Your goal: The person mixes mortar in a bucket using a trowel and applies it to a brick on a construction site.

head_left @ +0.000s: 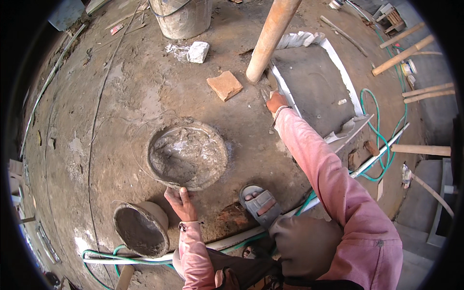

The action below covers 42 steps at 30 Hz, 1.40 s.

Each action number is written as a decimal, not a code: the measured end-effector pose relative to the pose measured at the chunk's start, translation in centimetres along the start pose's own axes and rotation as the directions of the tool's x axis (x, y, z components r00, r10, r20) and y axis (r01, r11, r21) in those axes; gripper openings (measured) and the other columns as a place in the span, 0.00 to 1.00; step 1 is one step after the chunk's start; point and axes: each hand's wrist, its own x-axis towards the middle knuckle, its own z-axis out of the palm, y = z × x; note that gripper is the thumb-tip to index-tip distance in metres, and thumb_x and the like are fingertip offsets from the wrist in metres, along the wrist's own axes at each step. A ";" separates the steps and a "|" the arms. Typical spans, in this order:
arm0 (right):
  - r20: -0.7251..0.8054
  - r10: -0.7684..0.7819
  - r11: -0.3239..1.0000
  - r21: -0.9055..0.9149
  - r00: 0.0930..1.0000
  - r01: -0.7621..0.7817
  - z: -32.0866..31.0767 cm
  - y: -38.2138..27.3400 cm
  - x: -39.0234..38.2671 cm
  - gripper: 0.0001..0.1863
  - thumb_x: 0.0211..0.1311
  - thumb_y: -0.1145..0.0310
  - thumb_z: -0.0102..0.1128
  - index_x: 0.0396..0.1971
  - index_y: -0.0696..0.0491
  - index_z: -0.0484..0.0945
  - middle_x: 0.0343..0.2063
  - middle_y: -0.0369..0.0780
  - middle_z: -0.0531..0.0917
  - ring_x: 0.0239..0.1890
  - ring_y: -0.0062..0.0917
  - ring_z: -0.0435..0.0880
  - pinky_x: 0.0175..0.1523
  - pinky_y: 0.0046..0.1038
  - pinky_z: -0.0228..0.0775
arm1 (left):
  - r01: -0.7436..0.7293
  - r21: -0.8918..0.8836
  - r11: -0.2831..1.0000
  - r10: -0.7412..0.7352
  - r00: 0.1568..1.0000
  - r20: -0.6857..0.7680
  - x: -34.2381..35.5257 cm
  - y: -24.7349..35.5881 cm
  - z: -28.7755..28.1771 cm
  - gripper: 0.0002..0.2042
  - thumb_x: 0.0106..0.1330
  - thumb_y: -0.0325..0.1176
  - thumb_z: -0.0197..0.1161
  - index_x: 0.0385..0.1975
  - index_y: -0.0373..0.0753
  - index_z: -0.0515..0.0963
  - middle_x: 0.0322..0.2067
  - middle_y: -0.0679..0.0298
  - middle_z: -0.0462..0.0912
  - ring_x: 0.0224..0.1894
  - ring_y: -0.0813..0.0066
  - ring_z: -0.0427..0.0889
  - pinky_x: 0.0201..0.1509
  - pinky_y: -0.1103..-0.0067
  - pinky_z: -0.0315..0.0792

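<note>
A round pan of wet grey mortar (188, 153) sits on the ground in front of me. My left hand (181, 203) grips its near rim, thumb on top and the other fingers lower down. Stretched forward, my right hand (276, 102) is closed beside the white-edged frame (282, 87), close to the foot of a round wooden post (261, 53). What it holds, if anything, is too small to make out. Inside that frame lies a flat grey surface (316, 84). A bucket (157, 215) with grey residue tilts on its side left of my left hand.
A broken brick piece (224, 86) and a white lump (197, 52) lie ahead. Behind them stands a large stained bucket (184, 19). A white pipe (379, 150) and a green hose (366, 96) run across the ground. Several wooden poles (403, 55) stick in from the right.
</note>
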 end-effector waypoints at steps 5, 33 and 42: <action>0.015 -0.086 0.996 0.012 0.996 0.086 -1.6 1.1 -3.2 0.25 0.51 0.64 0.59 0.49 0.60 0.69 0.39 0.56 0.79 0.43 0.46 0.80 0.49 0.39 0.71 | 0.030 -0.011 0.999 -0.030 1.000 0.005 0.0 0.5 -0.3 0.22 0.66 0.34 0.57 0.54 0.32 0.59 0.33 0.62 0.73 0.25 0.79 0.72 0.29 0.82 0.72; 0.714 -0.683 0.016 -0.198 0.155 0.980 -15.1 -18.3 -26.5 0.22 0.57 0.72 0.48 0.51 0.67 0.65 0.25 0.52 0.79 0.29 0.43 0.80 0.32 0.41 0.71 | 0.165 0.049 0.985 -0.160 0.982 -0.099 0.0 1.6 -1.2 0.23 0.62 0.29 0.60 0.52 0.29 0.60 0.31 0.54 0.80 0.27 0.72 0.80 0.32 0.77 0.76; 0.471 -0.714 0.688 0.609 0.518 0.395 -13.0 -9.1 -25.8 0.25 0.62 0.58 0.50 0.57 0.51 0.64 0.29 0.45 0.78 0.25 0.30 0.79 0.25 0.31 0.70 | 0.112 0.094 0.989 -0.106 0.992 -0.067 -0.1 0.9 -1.1 0.23 0.63 0.30 0.59 0.53 0.29 0.59 0.34 0.54 0.78 0.31 0.71 0.79 0.31 0.78 0.76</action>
